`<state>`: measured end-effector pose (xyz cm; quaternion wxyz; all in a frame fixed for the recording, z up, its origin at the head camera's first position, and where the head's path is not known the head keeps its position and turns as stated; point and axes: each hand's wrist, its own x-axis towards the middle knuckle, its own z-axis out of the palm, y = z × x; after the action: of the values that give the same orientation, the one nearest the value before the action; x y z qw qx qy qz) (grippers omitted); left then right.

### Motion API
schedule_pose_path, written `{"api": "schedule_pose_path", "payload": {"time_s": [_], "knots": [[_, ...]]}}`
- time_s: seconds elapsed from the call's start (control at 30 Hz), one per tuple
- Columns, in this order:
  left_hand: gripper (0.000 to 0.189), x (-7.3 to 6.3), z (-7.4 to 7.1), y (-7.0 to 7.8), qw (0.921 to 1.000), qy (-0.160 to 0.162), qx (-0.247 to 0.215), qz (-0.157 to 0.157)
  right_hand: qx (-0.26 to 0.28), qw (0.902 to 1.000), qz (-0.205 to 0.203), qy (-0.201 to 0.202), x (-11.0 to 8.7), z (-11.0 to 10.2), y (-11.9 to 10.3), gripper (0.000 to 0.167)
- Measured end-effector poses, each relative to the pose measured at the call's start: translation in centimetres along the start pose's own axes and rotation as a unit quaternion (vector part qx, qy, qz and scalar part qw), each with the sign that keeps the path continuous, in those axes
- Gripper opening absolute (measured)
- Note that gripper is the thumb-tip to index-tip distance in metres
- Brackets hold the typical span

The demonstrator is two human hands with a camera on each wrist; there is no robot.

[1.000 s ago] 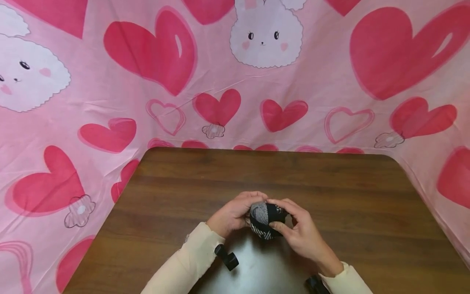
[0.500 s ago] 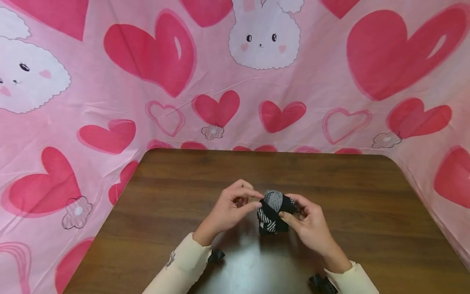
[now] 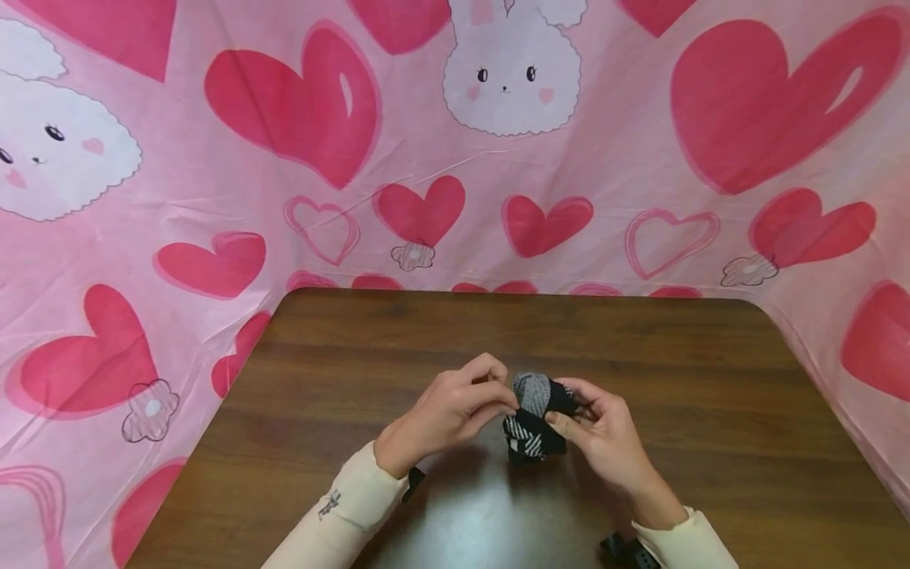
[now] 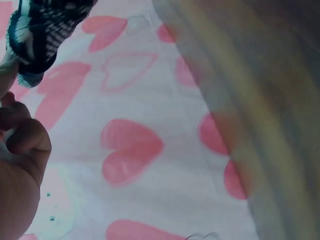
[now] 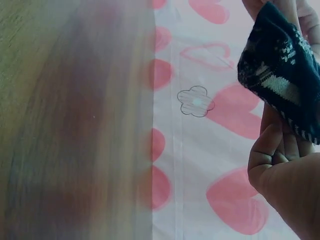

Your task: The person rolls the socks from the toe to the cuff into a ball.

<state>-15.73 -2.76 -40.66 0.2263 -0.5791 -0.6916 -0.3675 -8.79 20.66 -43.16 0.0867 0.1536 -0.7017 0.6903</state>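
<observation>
A folded bundle of black socks (image 3: 536, 433) with white patterning and a grey knitted patch is held up between both hands over the table. My right hand (image 3: 611, 438) grips its right side, thumb in front and fingers behind. At the left edge, my left hand (image 3: 451, 407) pinches the fabric between thumb and fingertips. The left wrist view shows part of the socks (image 4: 47, 32) at the top left, above the curled fingers of the left hand (image 4: 25, 155). In the right wrist view the socks (image 5: 280, 75) partly cover the right hand's fingers.
Below the hands lies a brown wooden table (image 3: 355, 340) with a bright reflection near its front. A pink cloth (image 3: 426, 158) printed with hearts and rabbit faces hangs behind and beside it. Black wrist devices (image 3: 626, 552) show by the cream sleeves (image 3: 348, 506).
The sock bundle has moved slightly right and turned, showing more of its white pattern. My left hand drew back to the left, then its fingertips came together at the bundle's left edge.
</observation>
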Motion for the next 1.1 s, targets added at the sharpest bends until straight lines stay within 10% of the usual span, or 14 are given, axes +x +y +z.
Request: {"api": "schedule_pose_path", "payload": {"time_s": [0.2, 0.37, 0.73, 1.0, 1.1], "knots": [[0.004, -0.3, 0.3, 0.6, 0.9959, -0.008, -0.089, -0.018, 0.001, 0.9994, 0.030, 0.016, 0.2, -0.3, -0.3, 0.029], [0.011, -0.6, 0.6, 0.7, 0.9997, -0.014, -0.011, -0.018, 0.140, 0.9892, 0.022, 0.038, -0.1, -0.2, -0.3, 0.028], [0.012, -0.8, 2.2, 1.2, 0.9988, -0.014, 0.046, 0.007, 0.369, 0.9099, 0.010, 0.189, 0.4, 1.4, -1.8, 0.021], [0.011, -1.3, 4.0, 1.7, 0.9960, -0.017, 0.082, 0.031, 0.489, 0.8321, 0.067, 0.253, 1.2, 2.3, -3.1, 0.018], [0.010, -1.3, 4.5, 1.7, 0.9941, -0.005, 0.105, 0.028, 0.482, 0.8315, 0.078, 0.265, 1.6, 2.6, -3.0, 0.016]]}}
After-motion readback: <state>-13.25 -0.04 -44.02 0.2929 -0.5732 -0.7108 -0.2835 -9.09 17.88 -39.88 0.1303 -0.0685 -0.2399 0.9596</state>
